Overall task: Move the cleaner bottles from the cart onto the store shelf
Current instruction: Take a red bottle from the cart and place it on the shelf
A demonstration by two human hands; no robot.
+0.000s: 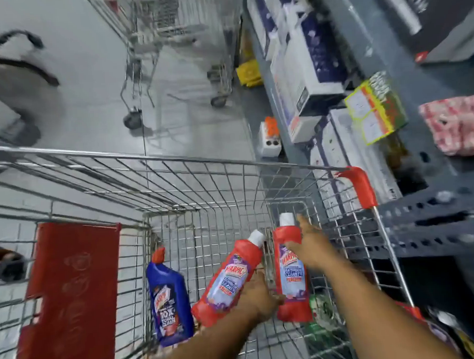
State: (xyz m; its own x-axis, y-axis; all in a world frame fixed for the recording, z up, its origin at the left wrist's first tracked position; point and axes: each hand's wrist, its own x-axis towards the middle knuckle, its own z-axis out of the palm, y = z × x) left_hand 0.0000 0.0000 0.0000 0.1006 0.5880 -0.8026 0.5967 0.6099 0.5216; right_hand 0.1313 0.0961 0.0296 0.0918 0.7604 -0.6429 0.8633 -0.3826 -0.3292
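Both my hands are down inside the wire shopping cart (174,160). My left hand (257,296) grips a red cleaner bottle (230,278) with a white cap, tilted to the right. My right hand (310,246) is wrapped around a second red bottle (291,272), which is upright with its white cap on top. A blue cleaner bottle (168,298) with a red cap stands untouched at the cart's left side. The grey store shelf (438,215) runs along the right of the cart.
The cart's red child-seat flap (69,295) is at the left. A second cart (168,45) stands ahead on the floor. The shelf holds white and blue boxes (311,54), a green-yellow box (375,109) and a red-white pack (458,123). A white item (269,139) lies on the floor.
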